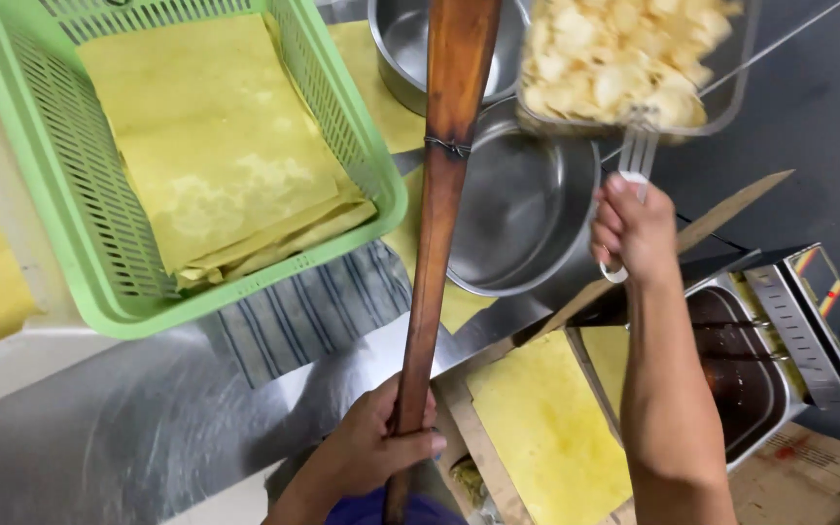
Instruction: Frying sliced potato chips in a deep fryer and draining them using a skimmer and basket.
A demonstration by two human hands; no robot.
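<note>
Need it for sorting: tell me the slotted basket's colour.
Light green; the slotted basket shows clearly in the head view.

Steel table across lower left of frame. Directly on it: green slatted basket at upper left, striped cloth near centre, two steel bowls at upper centre, yellow paper sheets beneath the bowls.

counted: two steel bowls, one green basket, one wooden paddle, one wire fry basket, one fryer, two hands.
</note>
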